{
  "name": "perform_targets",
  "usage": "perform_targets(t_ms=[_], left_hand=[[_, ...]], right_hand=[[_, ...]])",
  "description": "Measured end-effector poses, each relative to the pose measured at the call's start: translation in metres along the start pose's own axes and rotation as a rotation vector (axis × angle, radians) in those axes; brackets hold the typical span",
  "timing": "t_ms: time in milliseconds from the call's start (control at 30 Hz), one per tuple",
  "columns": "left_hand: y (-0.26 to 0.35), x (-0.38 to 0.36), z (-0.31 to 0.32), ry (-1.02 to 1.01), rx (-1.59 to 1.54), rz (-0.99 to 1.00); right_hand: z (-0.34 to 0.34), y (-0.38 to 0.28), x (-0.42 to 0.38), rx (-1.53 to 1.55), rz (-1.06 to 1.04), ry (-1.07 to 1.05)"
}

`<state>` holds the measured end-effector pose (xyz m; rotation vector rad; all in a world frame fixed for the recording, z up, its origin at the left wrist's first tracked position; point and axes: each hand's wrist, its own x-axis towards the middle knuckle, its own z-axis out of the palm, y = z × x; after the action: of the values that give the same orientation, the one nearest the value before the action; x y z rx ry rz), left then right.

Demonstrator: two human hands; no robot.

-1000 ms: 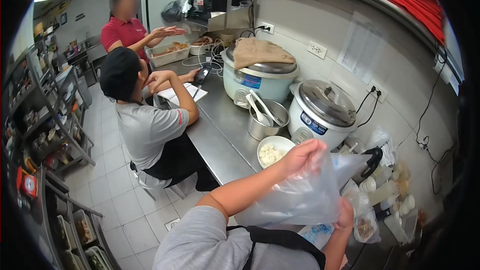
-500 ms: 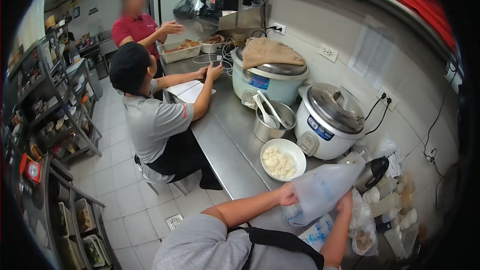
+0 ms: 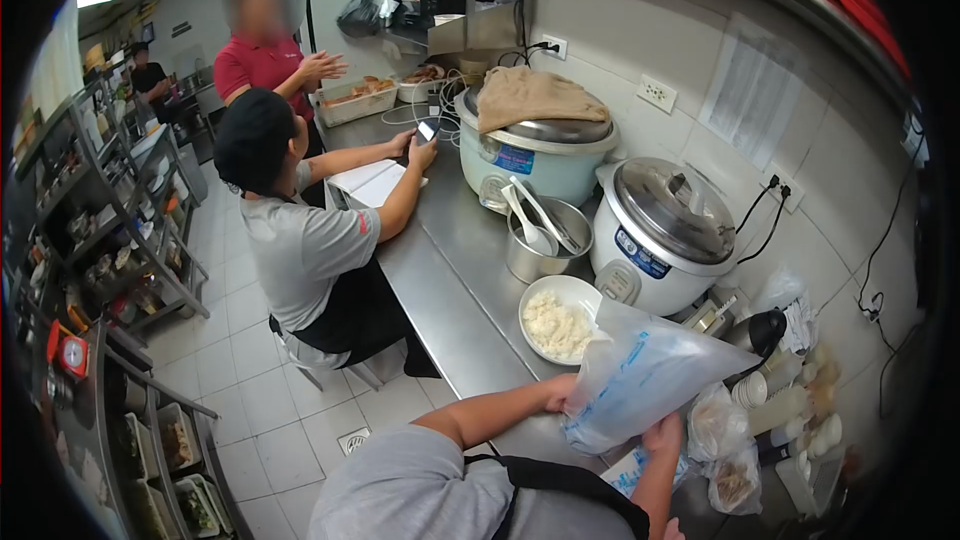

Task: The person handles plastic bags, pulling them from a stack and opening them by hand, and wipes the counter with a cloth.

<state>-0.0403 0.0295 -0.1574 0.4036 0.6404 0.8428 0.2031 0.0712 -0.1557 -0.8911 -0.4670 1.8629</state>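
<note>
My left hand (image 3: 563, 392) is closed on the left edge of a translucent plastic bag (image 3: 645, 365) with blue print. At the bag's lower right edge, my right hand (image 3: 662, 434) also grips it, its fingertips partly hidden. The bag's upper part overlaps the right rim of a white bowl of rice (image 3: 557, 318). More blue-printed plastic (image 3: 630, 470) lies on the counter below the bag.
Two rice cookers (image 3: 665, 225) and a metal pot with ladles (image 3: 545, 240) stand behind the bowl. A seated co-worker (image 3: 300, 190) holds a phone; another person stands beyond. Tied bags (image 3: 718, 422) and cups lie at right.
The bag has spread wider and swung, its top now reaching over the bowl and its right corner farther right. My right hand has moved down and left. The seated co-worker's phone now shows.
</note>
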Motion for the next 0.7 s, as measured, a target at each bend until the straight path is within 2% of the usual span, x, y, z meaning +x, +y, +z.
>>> perform_targets(t_ms=[100, 167, 300, 333, 400, 467, 567, 600, 700], left_hand=[[0.005, 0.013, -0.008, -0.09, 0.162, -0.11], [0.015, 0.011, 0.001, -0.144, 0.253, -0.183], [0.001, 0.056, -0.034, -0.243, 0.166, -0.212], [-0.004, 0.064, -0.04, -0.237, 0.124, -0.215], [0.0, 0.052, -0.03, -0.132, 0.087, -0.176], [0.008, 0.032, -0.008, 0.061, 0.103, -0.085], [0.001, 0.043, -0.02, 0.083, 0.16, -0.002], [-0.002, 0.044, -0.021, 0.148, 0.279, 0.094], [-0.017, 0.044, -0.029, 0.35, 0.72, 0.369]], right_hand=[[0.0, -0.016, 0.019, -0.406, -0.063, 0.053], [-0.01, -0.01, 0.037, -0.301, -0.023, 0.062], [0.004, -0.001, 0.038, -0.245, 0.093, 0.16], [-0.001, 0.003, 0.043, -0.194, 0.102, 0.086], [-0.014, 0.016, 0.049, -0.087, 0.121, -0.054], [-0.015, 0.026, 0.045, -0.128, -0.009, 0.063], [-0.007, 0.042, 0.036, -0.131, -0.186, 0.208], [-0.006, 0.044, 0.034, -0.123, -0.243, 0.251], [-0.021, 0.056, 0.038, -0.468, -0.379, 0.352]])
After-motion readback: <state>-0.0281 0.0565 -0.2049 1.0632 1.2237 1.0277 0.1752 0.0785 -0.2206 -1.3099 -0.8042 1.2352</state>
